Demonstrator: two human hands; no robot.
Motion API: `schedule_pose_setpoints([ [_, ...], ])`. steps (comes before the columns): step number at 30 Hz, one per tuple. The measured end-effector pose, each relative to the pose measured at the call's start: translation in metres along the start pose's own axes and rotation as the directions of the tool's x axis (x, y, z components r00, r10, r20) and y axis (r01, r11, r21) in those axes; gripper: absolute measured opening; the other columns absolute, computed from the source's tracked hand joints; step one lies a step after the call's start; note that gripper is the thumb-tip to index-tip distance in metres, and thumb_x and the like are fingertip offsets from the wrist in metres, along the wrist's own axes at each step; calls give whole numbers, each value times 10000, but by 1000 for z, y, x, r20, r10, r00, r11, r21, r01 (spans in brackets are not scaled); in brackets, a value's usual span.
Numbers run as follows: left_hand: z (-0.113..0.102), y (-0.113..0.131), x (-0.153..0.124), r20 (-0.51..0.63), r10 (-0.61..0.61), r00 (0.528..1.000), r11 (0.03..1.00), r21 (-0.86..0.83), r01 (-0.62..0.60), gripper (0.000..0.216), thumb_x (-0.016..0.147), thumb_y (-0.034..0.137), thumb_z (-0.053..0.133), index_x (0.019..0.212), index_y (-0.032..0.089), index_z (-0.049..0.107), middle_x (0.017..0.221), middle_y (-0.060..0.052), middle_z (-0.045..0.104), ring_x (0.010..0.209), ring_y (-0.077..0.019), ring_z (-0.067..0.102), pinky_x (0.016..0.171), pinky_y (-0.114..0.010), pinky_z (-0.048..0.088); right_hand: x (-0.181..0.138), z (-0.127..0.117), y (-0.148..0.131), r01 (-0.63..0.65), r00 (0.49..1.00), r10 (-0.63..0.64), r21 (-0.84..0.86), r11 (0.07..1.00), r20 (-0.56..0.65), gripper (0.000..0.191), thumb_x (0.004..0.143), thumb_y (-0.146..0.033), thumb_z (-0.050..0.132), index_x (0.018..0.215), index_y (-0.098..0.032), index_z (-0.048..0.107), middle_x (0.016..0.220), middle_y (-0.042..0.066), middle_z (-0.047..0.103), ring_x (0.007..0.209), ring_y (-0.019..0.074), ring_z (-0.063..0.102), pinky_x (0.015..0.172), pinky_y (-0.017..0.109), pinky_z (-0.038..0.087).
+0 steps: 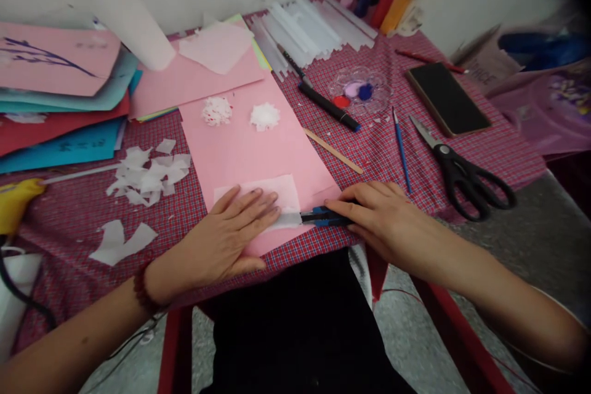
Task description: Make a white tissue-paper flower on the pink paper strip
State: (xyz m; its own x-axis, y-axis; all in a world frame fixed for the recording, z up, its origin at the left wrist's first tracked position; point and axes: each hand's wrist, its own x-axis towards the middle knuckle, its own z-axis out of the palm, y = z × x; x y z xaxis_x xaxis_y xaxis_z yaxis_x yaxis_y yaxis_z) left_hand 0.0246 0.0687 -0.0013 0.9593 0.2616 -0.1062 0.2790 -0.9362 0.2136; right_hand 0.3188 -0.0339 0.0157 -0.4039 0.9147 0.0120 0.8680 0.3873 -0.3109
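Note:
My left hand [235, 228] lies flat, fingers spread, on a white piece of thin paper [281, 188] over a pink sheet [244, 157]. My right hand [378, 215] is closed around a blue-and-black utility knife [325, 217]. Its pale grey blade [289, 219] points left across the thin paper's near part, close to my left fingertips. Part of the handle is hidden in my fingers. Farther up the pink sheet are two crumpled white paper blossoms, one with red specks [217, 111] and one plain [265, 116].
Cut white scraps [148, 175] and a yellow glue gun [18, 203] lie left. Glue sticks [305, 31] lie at the back. On the right are a marker [330, 104], paint palette [362, 89], wooden stick [335, 151], paintbrush [401, 151], scissors [462, 172] and phone [447, 98].

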Motion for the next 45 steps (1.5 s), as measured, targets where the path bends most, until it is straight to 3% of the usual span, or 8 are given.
schedule_pose_setpoints([
  [10,0,1,0,24,4,1000,1000,31,-4,758,826,650,408,1438,231,249,1521,-94,229,1397,-300,172,1135,-517,47,13,-1,-2,54,997,-54,4,999,51,402,878,-134,508,1261,-257,509,1063,68,588,939,228,517,796,367,377],
  [18,-2,7,2,11,-51,999,999,-19,51,742,843,647,373,1436,213,261,1528,-61,220,1404,-279,160,1146,-497,44,-28,14,-20,-48,998,47,9,999,33,474,864,-131,510,1324,-226,442,1075,89,566,900,230,520,784,377,407],
  [24,-3,5,1,2,-25,1000,999,-40,26,763,842,646,378,1444,200,232,1534,-68,197,1405,-282,147,1149,-500,43,-37,4,-27,-104,993,102,42,994,55,410,880,-145,501,1288,-172,476,1090,113,560,958,250,526,800,394,423],
  [29,-11,-6,-8,-113,-50,992,963,-270,18,749,900,515,394,1474,177,52,1541,-103,151,1398,-265,174,1147,-444,198,-27,1,-20,-77,997,77,17,997,2,399,875,-157,527,1271,-155,481,1102,120,569,960,257,533,800,402,425],
  [31,-14,-12,-8,-149,-97,984,947,-317,45,634,937,392,374,1470,195,94,1526,-99,199,1377,-236,239,1120,-402,281,-21,2,-17,-60,998,60,6,998,-6,377,873,-164,536,1248,-157,497,1092,116,578,951,255,537,802,400,424],
  [34,-14,-21,-1,-207,-121,971,965,-253,66,500,938,314,393,1417,219,284,1456,-98,348,1327,-222,336,1091,-395,320,-10,3,-15,-32,999,32,-5,999,6,379,864,-175,557,1240,-168,500,1093,106,585,961,253,538,815,393,417],
  [38,-10,-29,15,-177,-98,979,990,-122,78,456,937,402,370,1348,206,400,1424,-109,407,1338,-237,321,1121,-458,217,5,2,-12,30,999,-30,-29,999,15,380,858,-162,562,1233,-177,499,1088,95,594,958,250,538,816,386,401],
  [45,-5,-29,24,-109,-98,989,992,-91,88,601,890,610,283,1382,271,342,1495,-36,307,1386,-248,210,1134,-477,103,8,-5,-2,64,997,-63,-27,998,40,309,891,-192,513,1200,-202,523,1083,90,610,940,253,550,774,378,378],
])
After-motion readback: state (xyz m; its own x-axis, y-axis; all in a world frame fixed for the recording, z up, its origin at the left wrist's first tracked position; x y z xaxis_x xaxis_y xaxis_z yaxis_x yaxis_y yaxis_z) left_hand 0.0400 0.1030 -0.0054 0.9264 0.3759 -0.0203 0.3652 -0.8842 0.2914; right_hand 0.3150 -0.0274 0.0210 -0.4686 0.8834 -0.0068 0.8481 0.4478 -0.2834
